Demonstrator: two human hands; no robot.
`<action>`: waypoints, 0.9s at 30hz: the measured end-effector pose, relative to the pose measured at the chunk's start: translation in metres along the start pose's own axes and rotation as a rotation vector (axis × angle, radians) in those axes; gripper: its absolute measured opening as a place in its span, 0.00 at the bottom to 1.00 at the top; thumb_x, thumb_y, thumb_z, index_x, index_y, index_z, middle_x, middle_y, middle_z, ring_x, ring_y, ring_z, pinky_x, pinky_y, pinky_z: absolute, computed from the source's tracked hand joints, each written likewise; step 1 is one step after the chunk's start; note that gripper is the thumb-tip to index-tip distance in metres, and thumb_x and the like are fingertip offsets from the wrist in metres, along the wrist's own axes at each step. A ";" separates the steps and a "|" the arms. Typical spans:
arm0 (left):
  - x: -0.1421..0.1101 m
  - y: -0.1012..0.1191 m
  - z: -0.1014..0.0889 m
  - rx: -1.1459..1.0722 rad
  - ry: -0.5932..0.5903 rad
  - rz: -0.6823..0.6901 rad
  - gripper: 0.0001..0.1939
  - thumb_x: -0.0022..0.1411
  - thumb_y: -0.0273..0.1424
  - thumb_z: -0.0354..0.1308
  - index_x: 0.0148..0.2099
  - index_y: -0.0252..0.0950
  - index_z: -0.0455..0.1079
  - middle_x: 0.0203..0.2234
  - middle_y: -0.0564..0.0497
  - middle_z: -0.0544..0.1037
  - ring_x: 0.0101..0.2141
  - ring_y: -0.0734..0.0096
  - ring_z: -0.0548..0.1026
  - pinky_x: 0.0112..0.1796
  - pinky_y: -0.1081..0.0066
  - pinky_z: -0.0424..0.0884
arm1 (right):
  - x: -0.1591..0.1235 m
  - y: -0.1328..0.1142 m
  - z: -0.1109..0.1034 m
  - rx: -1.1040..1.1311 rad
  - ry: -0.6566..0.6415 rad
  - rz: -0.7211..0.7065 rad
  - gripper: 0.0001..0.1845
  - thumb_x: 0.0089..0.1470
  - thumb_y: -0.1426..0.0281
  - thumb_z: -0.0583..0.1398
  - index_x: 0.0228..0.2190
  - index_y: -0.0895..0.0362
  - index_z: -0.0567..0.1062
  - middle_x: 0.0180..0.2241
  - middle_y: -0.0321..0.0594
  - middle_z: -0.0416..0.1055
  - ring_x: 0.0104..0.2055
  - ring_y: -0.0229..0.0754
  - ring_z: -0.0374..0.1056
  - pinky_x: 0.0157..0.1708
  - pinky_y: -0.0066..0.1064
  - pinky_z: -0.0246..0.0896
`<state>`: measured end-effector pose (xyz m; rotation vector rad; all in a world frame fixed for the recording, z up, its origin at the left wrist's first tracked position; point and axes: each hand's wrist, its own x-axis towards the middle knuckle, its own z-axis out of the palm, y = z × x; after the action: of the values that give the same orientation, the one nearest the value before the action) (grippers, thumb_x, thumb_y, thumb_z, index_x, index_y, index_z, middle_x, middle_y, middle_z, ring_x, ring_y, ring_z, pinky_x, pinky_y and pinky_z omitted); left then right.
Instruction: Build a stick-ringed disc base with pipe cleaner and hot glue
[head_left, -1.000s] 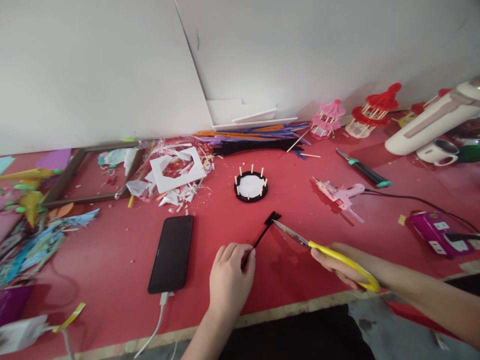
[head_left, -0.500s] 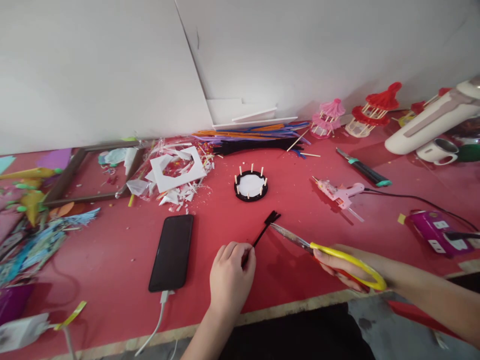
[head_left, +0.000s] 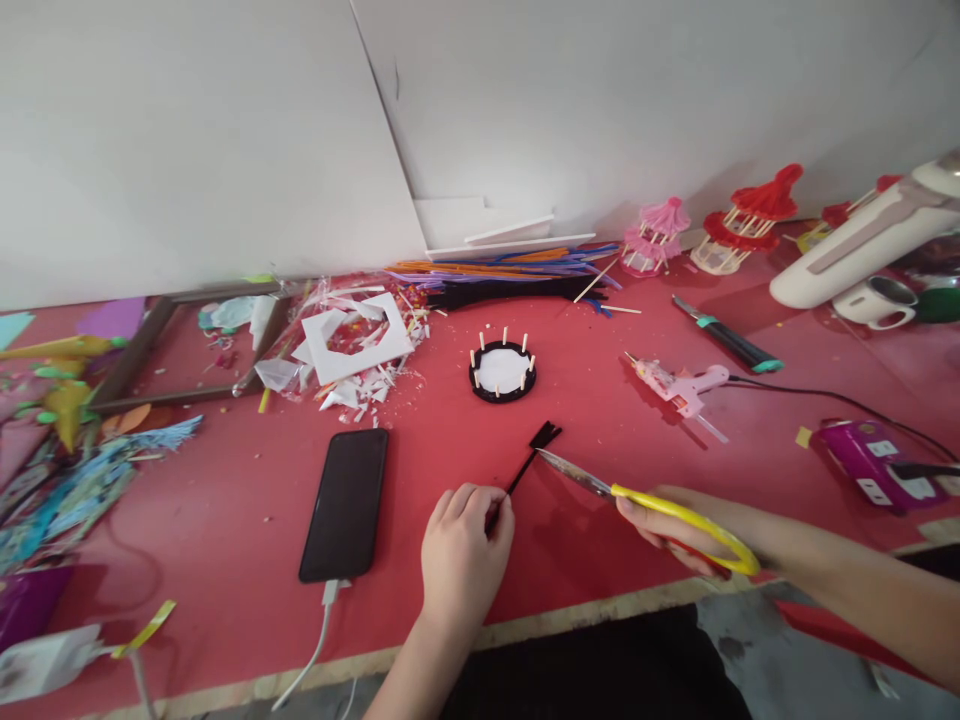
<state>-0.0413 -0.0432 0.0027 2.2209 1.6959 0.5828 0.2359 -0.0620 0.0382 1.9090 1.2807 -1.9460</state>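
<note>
A thin black pipe cleaner (head_left: 520,475) is pinched in my left hand (head_left: 465,545), which rests low over the red table. Short black pieces (head_left: 545,434) lie at its far end; I cannot tell whether they are joined to it. My right hand (head_left: 671,530) is closed around the handles of yellow-and-red scissors (head_left: 577,472). The tips of the blades reach the pipe cleaner just below the short pieces. Farther back stands a round white base (head_left: 504,371) with a black fuzzy rim and several short wooden pegs standing upright around it.
Left of my hands lies a phone (head_left: 345,505) on a cable. Behind are a cut white board (head_left: 356,338) with scraps and a pile of coloured pipe cleaners (head_left: 517,268). To the right are a pink glue gun (head_left: 679,388), a utility knife (head_left: 727,335) and a purple power strip (head_left: 877,460).
The scissors and my right hand have shifted slightly left, bringing the blade tips closer along the pipe cleaner. My left hand keeps its pinch almost unmoved.
</note>
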 end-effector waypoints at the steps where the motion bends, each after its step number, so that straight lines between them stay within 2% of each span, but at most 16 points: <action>1: 0.000 0.000 0.000 0.001 0.000 0.000 0.07 0.64 0.29 0.56 0.34 0.39 0.73 0.28 0.52 0.78 0.31 0.64 0.73 0.36 0.65 0.68 | 0.000 -0.001 0.000 -0.023 0.005 -0.004 0.39 0.50 0.30 0.42 0.24 0.54 0.60 0.08 0.27 0.53 0.10 0.31 0.49 0.12 0.23 0.43; 7: -0.001 0.000 -0.001 0.006 0.000 0.006 0.07 0.64 0.29 0.55 0.34 0.39 0.73 0.28 0.52 0.78 0.30 0.64 0.73 0.35 0.66 0.69 | 0.002 -0.001 -0.002 -0.092 0.039 -0.049 0.37 0.50 0.31 0.46 0.22 0.54 0.57 0.09 0.27 0.52 0.11 0.30 0.50 0.13 0.24 0.43; 12: -0.001 0.000 -0.001 0.003 -0.002 -0.001 0.06 0.64 0.28 0.56 0.34 0.39 0.73 0.28 0.52 0.79 0.31 0.63 0.73 0.35 0.65 0.69 | 0.006 0.005 -0.003 -0.135 0.074 -0.021 0.35 0.49 0.33 0.51 0.22 0.53 0.57 0.08 0.28 0.52 0.11 0.32 0.51 0.13 0.24 0.42; 15: -0.001 0.001 -0.001 0.005 -0.004 0.000 0.06 0.63 0.29 0.56 0.33 0.39 0.73 0.28 0.52 0.79 0.30 0.63 0.73 0.35 0.65 0.69 | 0.000 -0.002 -0.005 -0.120 0.067 -0.073 0.34 0.51 0.35 0.52 0.23 0.53 0.57 0.11 0.27 0.51 0.12 0.31 0.51 0.14 0.24 0.42; 18: -0.001 0.000 -0.002 0.007 -0.004 0.007 0.06 0.63 0.28 0.56 0.33 0.39 0.73 0.28 0.52 0.79 0.30 0.63 0.73 0.35 0.65 0.69 | -0.005 -0.010 -0.004 -0.120 0.081 -0.060 0.33 0.50 0.35 0.54 0.24 0.53 0.57 0.12 0.26 0.49 0.13 0.31 0.49 0.15 0.24 0.43; 20: -0.002 0.000 -0.003 0.007 -0.005 0.008 0.06 0.63 0.28 0.56 0.33 0.39 0.73 0.28 0.52 0.79 0.31 0.63 0.74 0.35 0.65 0.69 | -0.004 -0.012 -0.004 -0.170 0.121 -0.068 0.33 0.49 0.36 0.55 0.23 0.53 0.56 0.14 0.26 0.47 0.14 0.30 0.45 0.16 0.25 0.41; 22: -0.001 0.000 -0.003 0.008 -0.009 0.007 0.06 0.63 0.27 0.56 0.33 0.39 0.73 0.29 0.52 0.79 0.31 0.63 0.74 0.35 0.65 0.69 | -0.001 -0.011 -0.003 -0.230 0.185 -0.138 0.34 0.50 0.36 0.55 0.21 0.54 0.56 0.17 0.27 0.46 0.18 0.30 0.42 0.18 0.26 0.38; 25: -0.001 -0.001 -0.003 0.012 -0.014 0.003 0.06 0.63 0.27 0.56 0.33 0.39 0.73 0.28 0.51 0.79 0.31 0.63 0.74 0.34 0.66 0.69 | 0.005 -0.007 -0.002 -0.290 0.256 -0.209 0.35 0.49 0.37 0.55 0.19 0.55 0.56 0.19 0.29 0.45 0.22 0.32 0.42 0.21 0.27 0.38; 27: 0.000 -0.001 -0.002 0.015 -0.013 0.002 0.06 0.63 0.27 0.56 0.33 0.39 0.73 0.28 0.51 0.79 0.31 0.63 0.74 0.34 0.65 0.69 | 0.008 -0.005 -0.002 -0.321 0.275 -0.175 0.35 0.46 0.37 0.58 0.19 0.55 0.57 0.19 0.29 0.45 0.23 0.33 0.43 0.22 0.28 0.38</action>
<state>-0.0436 -0.0434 0.0042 2.2322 1.6971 0.5572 0.2325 -0.0537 0.0337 1.9995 1.7646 -1.4612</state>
